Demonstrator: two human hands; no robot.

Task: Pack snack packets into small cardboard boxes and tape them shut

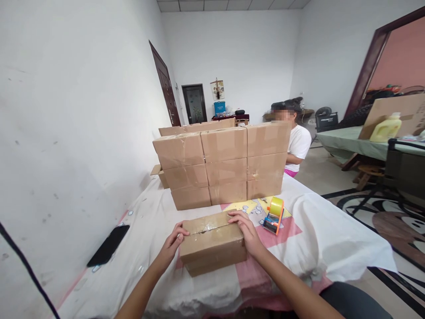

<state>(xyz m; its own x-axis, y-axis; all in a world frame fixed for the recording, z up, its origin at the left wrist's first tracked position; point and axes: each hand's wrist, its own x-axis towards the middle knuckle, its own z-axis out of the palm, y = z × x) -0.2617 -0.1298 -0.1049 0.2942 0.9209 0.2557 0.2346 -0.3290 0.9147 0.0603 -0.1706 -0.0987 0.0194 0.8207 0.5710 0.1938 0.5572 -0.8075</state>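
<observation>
A taped cardboard box lies on the cloth-covered table in front of me, its long seam running across the top. My left hand grips its left end, fingertips bent over the top edge. At the opposite end my right hand holds the box, fingers resting on the top near the corner and the palm against the side. To the right of the box lies an orange and blue tape dispenser with a yellow roll of tape.
Stacked cardboard boxes form a wall just behind. A black phone-like slab lies at left on the tablecloth. Beyond the stack, at right, sits a person. A green-covered table holds a yellow jug.
</observation>
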